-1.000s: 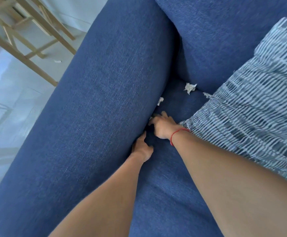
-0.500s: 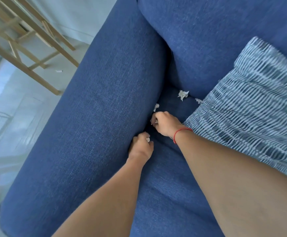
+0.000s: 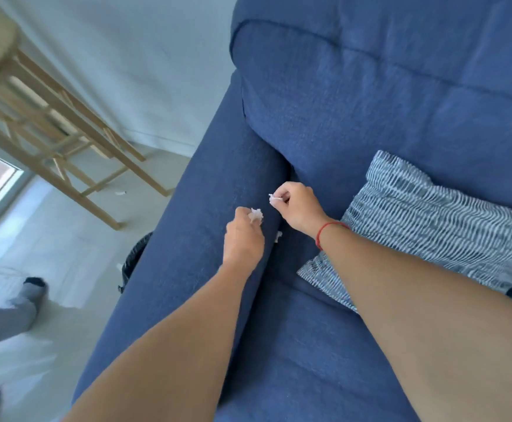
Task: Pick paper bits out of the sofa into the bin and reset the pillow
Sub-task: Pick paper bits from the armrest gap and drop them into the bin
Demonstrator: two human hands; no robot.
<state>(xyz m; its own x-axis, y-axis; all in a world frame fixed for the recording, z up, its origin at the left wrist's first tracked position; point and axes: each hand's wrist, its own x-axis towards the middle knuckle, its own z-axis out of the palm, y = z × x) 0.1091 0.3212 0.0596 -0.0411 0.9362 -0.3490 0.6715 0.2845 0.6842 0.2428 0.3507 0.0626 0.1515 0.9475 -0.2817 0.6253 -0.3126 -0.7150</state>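
My left hand (image 3: pixel 244 239) is raised over the sofa armrest (image 3: pixel 187 239), fingers curled in and pinched on a crumpled white paper bit (image 3: pixel 255 215) that sticks out past the fingertips. Just beyond it, my right hand (image 3: pixel 299 208) is likewise lifted clear of the seat, thumb and forefinger pressed together on a second, smaller paper bit (image 3: pixel 274 198); the remaining fingers are folded. A red string bracelet (image 3: pixel 325 231) circles the right wrist. One loose paper bit (image 3: pixel 278 236) lies in the crease between armrest and seat cushion (image 3: pixel 294 345), between my two wrists. The striped pillow (image 3: pixel 431 226) lies flat on the seat to the right, its near corner under my right forearm, its far edge against the back cushion (image 3: pixel 401 117). A dark bin (image 3: pixel 134 258) is partly visible on the floor beside the armrest. Farther out stands a wooden stool (image 3: pixel 66 141).
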